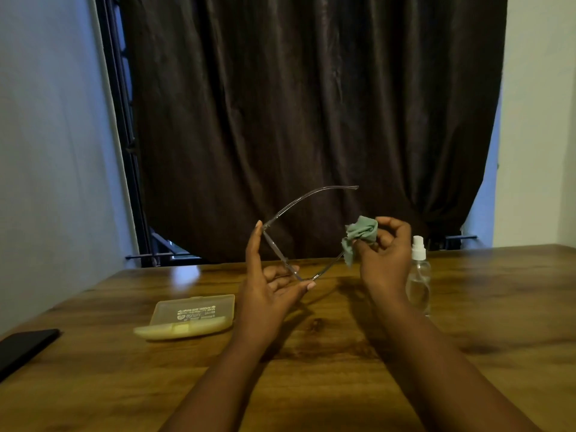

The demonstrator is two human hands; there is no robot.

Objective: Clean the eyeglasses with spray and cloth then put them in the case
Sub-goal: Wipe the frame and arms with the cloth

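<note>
Clear-framed eyeglasses [282, 255] are held above the wooden table [343, 353], front edge-on, with both temples unfolded. My left hand [268, 285] grips the frame's front between thumb and forefinger. One temple arcs up and to the right; the other runs right into a crumpled green cloth [360, 235]. My right hand [385, 257] pinches that cloth around the temple's end. A clear spray bottle [419, 275] with a white nozzle stands upright just right of my right hand. The yellowish translucent case [188, 318] lies open on the table to the left.
A black phone [25, 346] lies at the table's left edge. A dark curtain [311, 120] hangs behind the table, with a window frame [124, 135] to its left and pale walls on both sides.
</note>
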